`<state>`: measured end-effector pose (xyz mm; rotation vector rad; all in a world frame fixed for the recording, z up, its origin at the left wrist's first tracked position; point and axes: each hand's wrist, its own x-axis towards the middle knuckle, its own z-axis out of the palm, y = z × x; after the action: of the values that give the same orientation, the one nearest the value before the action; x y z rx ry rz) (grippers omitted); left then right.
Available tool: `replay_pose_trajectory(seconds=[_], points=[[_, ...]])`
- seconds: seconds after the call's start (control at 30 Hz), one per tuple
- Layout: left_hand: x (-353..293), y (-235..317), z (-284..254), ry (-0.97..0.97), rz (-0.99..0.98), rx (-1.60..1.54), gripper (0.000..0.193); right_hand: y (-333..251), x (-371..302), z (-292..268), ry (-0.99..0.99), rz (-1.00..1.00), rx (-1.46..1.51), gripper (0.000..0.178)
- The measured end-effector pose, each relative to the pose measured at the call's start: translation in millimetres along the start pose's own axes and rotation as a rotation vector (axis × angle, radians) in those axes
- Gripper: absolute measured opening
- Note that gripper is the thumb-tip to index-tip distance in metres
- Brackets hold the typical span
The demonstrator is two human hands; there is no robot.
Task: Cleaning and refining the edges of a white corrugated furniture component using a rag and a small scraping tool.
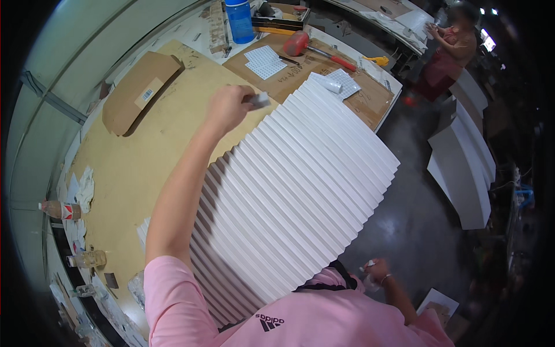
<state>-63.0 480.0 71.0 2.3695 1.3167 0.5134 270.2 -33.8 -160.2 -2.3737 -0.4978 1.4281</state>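
Observation:
A large white panel with ridges (300, 191) lies slantwise in front of me, from my body to the far side of the table. My left hand (230, 107) is closed on a small light grey block (259, 100), slightly blurred, just beside the panel's left edge. Whether the block touches the panel I cannot tell. Low on the right, beyond the panel's near end, my right hand (378, 270) is closed by my side. Something small and whitish shows at its fingers, too small to name.
Beneath the panel is a yellowish board (144, 168) carrying a curved brown cardboard piece (141, 92). Farther back are a red-headed mallet (296, 44), dotted white sheets (265, 62) and a blue bottle (239, 22). Bottles (60, 210) line the left edge. A person (451, 52) works at another table.

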Motion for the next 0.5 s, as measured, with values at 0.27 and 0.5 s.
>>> replay_pose_trajectory(seconds=[0.27, 0.5], points=[[-13.7, -5.3, -15.7, -0.057, 0.057, 0.033, 0.033, 39.6, -63.2, 41.7, -0.005, 0.067, -0.193, 0.017], [-29.4, -9.2, -26.7, -0.085, 0.102, -0.101, 0.031, 68.1, -68.1, 34.7, 0.061, 0.033, -0.14, 0.016]])
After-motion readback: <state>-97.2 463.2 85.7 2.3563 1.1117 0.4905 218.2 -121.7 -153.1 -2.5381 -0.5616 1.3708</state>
